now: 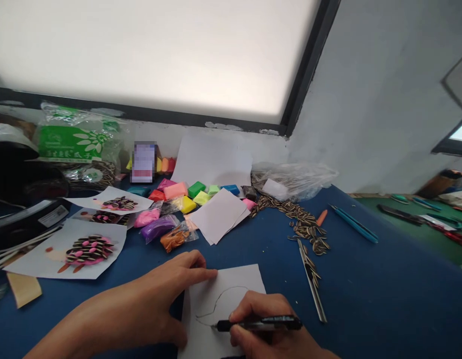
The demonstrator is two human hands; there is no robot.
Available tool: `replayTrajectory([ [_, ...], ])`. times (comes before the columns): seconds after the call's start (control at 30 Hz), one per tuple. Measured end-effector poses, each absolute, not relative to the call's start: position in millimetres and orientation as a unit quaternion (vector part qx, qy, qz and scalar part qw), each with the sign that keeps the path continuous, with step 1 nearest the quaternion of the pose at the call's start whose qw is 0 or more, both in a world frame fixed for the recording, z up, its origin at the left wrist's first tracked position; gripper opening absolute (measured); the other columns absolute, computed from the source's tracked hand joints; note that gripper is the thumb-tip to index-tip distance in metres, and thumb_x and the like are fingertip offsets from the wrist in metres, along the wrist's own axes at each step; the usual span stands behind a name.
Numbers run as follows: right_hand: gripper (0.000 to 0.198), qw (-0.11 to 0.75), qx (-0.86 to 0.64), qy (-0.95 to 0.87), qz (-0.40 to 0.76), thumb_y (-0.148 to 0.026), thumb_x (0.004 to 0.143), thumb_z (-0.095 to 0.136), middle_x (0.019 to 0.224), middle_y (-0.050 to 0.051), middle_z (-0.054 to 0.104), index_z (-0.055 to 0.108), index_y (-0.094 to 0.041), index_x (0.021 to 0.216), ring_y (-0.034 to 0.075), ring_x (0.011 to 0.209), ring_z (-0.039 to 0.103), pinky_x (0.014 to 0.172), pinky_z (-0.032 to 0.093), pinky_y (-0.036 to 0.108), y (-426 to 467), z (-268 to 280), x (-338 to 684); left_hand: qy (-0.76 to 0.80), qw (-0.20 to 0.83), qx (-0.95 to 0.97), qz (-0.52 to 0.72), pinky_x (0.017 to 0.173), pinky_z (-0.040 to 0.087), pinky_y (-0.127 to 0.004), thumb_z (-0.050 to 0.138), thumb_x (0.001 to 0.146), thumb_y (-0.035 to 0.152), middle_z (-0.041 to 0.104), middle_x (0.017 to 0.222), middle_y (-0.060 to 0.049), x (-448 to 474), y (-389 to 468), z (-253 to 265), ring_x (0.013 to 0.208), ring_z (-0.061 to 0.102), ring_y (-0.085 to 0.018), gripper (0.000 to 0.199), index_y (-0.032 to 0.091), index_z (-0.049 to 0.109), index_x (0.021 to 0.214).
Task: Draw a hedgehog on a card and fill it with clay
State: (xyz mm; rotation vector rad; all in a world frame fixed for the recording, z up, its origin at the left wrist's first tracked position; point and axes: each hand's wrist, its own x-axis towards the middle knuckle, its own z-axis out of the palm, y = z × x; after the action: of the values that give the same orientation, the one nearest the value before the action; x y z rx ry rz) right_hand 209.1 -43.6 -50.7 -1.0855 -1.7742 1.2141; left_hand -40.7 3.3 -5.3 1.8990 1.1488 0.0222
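A curvy line [215,305] is drawn on paper [227,309]

The black pen [262,324] is gripped by the right hand [270,306], its tip on the paper. The paper's left side is touched by the left hand [165,285], thumb and fingers apart. Right of the paper, a thin metal tool [315,291] is laid on the desk [365,279]. Hedgehog pictures [84,252] are set to the paper's left. Beyond the paper, clay packs [159,227] and seeds [305,224] are seen.
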Motion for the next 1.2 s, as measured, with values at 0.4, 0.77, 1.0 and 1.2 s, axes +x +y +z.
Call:
replayTrajectory([
  [0.4, 0.01, 0.31, -0.447, -0.676, 0.498, -0.027, 0.08, 0.062, 0.063, 0.0, 0.061, 0.063, -0.02, 0.072, 0.012, 0.052, 0.051, 0.049, 0.038, 0.023, -48.7, -32.8, 220.5, 0.512, 0.43, 0.742, -0.045, 0.124, 0.028, -0.047, 0.076, 0.064, 0.015, 0.026, 0.171, 0.003, -39.8, 0.4, -1.5, 0.154, 0.025, -0.038, 0.098, 0.043, 0.047, 0.154],
  [0.77, 0.014, 0.322, -0.453, -0.67, 0.492, -0.031, 0.081, 0.061, 0.059, -0.002, 0.056, 0.061, -0.02, 0.072, 0.01, 0.048, 0.044, 0.045, 0.032, 0.023, -49.1, -36.3, 231.6, 0.529, 0.43, 0.729, -0.057, 0.126, 0.021, -0.052, 0.074, 0.062, 0.012, 0.025, 0.173, 0.004, -39.0, 0.1, 1.5, 0.157, 0.019, -0.04, 0.099, 0.045, 0.049, 0.152],
  [1.0, 0.01, 0.317, -0.469, -0.66, 0.494, -0.025, 0.08, 0.06, 0.061, -0.003, 0.051, 0.059, -0.019, 0.071, 0.011, 0.054, 0.044, 0.05, 0.033, 0.024, -49.0, -26.2, 235.4, 0.504, 0.408, 0.761, -0.024, 0.125, 0.025, -0.051, 0.069, 0.064, 0.012, 0.037, 0.166, 0.003, -43.7, 0.4, -12.1, 0.154, 0.028, -0.038, 0.094, 0.046, 0.052, 0.15],
  [1.2, 0.012, 0.302, -0.493, -0.64, 0.506, -0.024, 0.081, 0.061, 0.062, -0.005, 0.046, 0.055, -0.02, 0.071, 0.011, 0.056, 0.039, 0.052, 0.031, 0.025, -52.0, -20.4, 239.7, 0.502, 0.407, 0.763, 0.01, 0.12, 0.037, -0.046, 0.073, 0.062, 0.01, 0.043, 0.163, 0.005, -50.0, 0.2, -23.2, 0.15, 0.037, -0.038, 0.095, 0.049, 0.055, 0.146],
])
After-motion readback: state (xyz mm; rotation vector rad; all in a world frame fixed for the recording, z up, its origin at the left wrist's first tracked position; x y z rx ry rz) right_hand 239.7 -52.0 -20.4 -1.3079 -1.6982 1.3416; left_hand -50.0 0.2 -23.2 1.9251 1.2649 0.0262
